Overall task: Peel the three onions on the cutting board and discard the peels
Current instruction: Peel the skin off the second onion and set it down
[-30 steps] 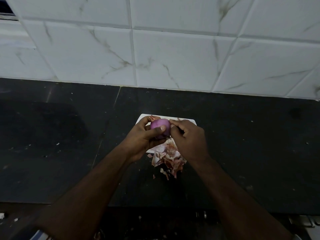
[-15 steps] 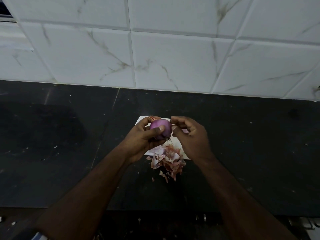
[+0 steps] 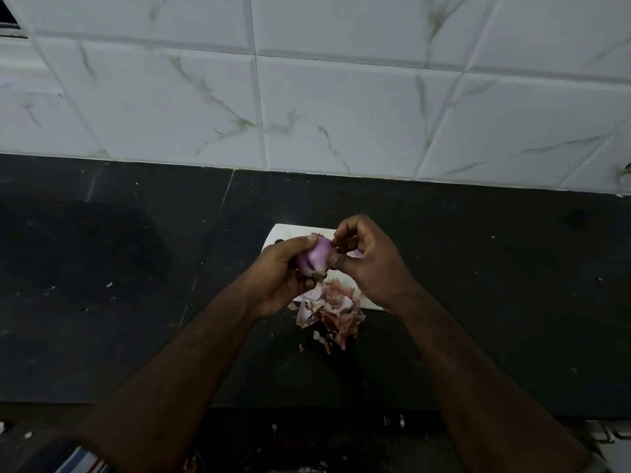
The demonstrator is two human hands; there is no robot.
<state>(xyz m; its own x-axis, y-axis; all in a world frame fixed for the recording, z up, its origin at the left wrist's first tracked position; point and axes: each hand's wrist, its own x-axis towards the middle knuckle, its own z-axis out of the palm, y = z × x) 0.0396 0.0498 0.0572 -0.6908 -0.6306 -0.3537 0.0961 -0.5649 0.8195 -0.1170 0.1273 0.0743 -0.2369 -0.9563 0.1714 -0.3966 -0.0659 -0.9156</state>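
My left hand (image 3: 280, 274) grips a purple onion (image 3: 316, 259) above the white cutting board (image 3: 286, 233), root end pointing down towards me. My right hand (image 3: 368, 264) is against the onion's right side, thumb on its skin and fingers curled near its top. A heap of dry pink-brown peels (image 3: 329, 310) lies at the board's near edge and spills onto the counter. Most of the board is hidden by my hands; no other onion shows clearly.
The board sits on a dark stone counter (image 3: 478, 285) dotted with small scraps. A white marble-patterned tiled wall (image 3: 324, 97) rises behind it. The counter's front edge (image 3: 307, 406) runs below the peels.
The onion has been turned in my left hand, so its root end now faces me. My right hand's fingers have lifted and curled at the onion's top.
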